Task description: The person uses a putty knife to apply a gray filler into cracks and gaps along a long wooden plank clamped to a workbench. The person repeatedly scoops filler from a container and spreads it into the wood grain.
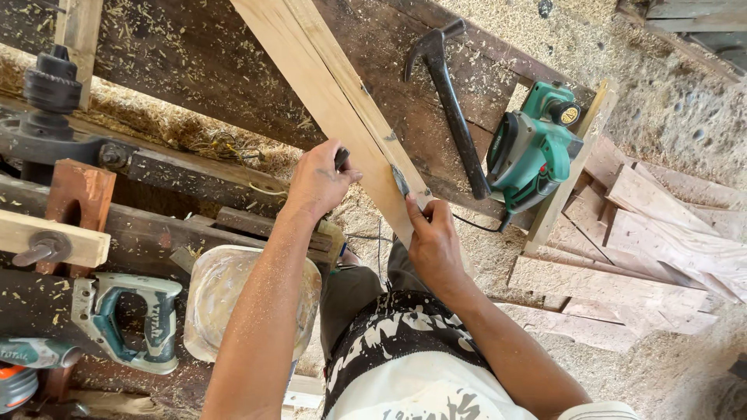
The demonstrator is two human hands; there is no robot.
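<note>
Across the dark tabletop (194, 54) lay a pale plank (334, 101), steadied by the right hand (436, 245), fingers pressed together on its near edge, while the left hand (319, 180) pinched a small dark tool (341, 158) against its side, likely for marking.

Pale, smooth-planed wooden plank (342, 101) on a dark, rough, sawdust-strewn wooden bench (194, 62); glossy green plastic planer (533, 148).

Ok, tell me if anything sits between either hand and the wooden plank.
Nothing visible does. The left hand rests against the plank edge, holding a small dark object. The right hand presses on the plank near a dark mark. The hammer and green planer lie off to the side.
</note>
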